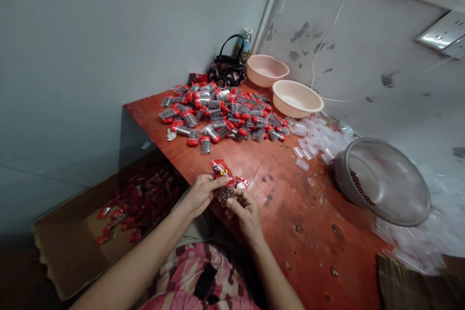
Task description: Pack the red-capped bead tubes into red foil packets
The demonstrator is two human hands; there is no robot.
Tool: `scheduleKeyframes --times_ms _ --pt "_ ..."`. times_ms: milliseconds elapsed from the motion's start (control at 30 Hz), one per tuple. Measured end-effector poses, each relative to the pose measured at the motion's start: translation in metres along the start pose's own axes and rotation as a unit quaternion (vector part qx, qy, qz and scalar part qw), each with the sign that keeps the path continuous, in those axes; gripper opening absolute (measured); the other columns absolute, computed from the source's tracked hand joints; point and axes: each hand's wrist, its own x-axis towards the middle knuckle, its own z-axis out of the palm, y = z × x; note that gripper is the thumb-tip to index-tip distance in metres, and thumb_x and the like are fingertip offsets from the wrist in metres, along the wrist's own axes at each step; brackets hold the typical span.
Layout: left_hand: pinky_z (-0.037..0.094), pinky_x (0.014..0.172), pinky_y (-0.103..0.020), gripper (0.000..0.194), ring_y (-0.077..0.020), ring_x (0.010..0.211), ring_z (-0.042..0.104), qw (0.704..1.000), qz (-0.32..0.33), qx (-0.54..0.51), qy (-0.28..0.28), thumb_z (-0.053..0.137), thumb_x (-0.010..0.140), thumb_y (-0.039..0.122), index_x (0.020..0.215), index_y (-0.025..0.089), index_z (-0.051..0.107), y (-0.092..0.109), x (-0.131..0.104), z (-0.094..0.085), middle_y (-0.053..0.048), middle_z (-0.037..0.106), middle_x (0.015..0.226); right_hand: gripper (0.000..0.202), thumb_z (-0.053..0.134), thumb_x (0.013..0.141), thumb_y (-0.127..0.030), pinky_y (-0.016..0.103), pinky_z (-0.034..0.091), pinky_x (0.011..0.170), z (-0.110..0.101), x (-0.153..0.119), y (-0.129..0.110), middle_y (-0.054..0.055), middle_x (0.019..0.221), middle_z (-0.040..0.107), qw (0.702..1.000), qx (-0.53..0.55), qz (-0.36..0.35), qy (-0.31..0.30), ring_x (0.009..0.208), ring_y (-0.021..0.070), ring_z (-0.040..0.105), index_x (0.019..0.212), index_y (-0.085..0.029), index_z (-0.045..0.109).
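Ideally, keep both pinches light so nothing slips: fingers of the left hand [201,193] close on a red printed packet [221,169], those of the right hand [247,212] on a clear container [222,199] of dark beads [227,193] just below, near the edge of the bench [283,208].

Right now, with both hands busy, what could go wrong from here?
The left hand and right hand hold a red packet and container near the table edge; a slip might drop them over it.
The metal bowl looks tilted, so a bump could spill its brown beads.
The heaped containers might slide if knocked.
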Motion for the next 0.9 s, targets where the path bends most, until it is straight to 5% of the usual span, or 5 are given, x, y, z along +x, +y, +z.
scheduleKeyframes --times_ms 300,500,767,900 --pt "0.046 0.065 -0.029 0.018 -0.0163 0.06 0.061 1.0 -0.008 0.016 -0.015 0.07 0.065 0.022 0.075 0.008 0.07 0.007 0.003 -0.003 -0.008 0.069 0.066 0.016 0.061 0.076 -0.026 0.02 0.039 0.046 0.002 0.001 0.0 -0.003 0.062 0.058 0.996 -0.085 -0.033 0.016 0.049 0.0086 0.048 0.089 -0.018 0.061" --pt "0.047 0.069 -0.03 0.023 -0.0185 0.068 0.063 0.999 -0.022 -0.021 -0.03 0.069 0.067 0.023 0.086 0.009 0.07 0.011 0.0 0.001 -0.011 0.07 0.077 0.013 0.063 0.073 -0.025 0.019 0.036 0.043 0.006 0.001 -0.003 -0.005 0.055 0.054 1.0 0.019 0.001 -0.015 0.042 0.0074 0.045 0.082 -0.017 0.059" --pt "0.042 0.055 -0.022 0.016 -0.01 0.05 0.054 0.996 0.074 0.009 0.046 0.073 0.062 0.024 0.07 0.011 0.068 -0.007 0.003 0.003 -0.002 0.065 0.06 0.017 0.06 0.077 -0.027 0.02 0.039 0.047 0.002 0.0 0.003 -0.002 0.068 0.058 0.996 -0.067 -0.039 0.033 0.051 0.0085 0.048 0.093 -0.019 0.06" --pt "0.043 0.059 -0.024 0.015 -0.0117 0.055 0.057 0.999 0.043 0.019 0.017 0.071 0.064 0.023 0.072 0.01 0.069 -0.007 0.0 -0.001 -0.004 0.066 0.063 0.015 0.06 0.077 -0.026 0.02 0.04 0.048 0.003 -0.002 0.006 -0.002 0.07 0.058 0.997 -0.061 -0.043 0.026 0.052 0.0083 0.048 0.091 -0.019 0.06"
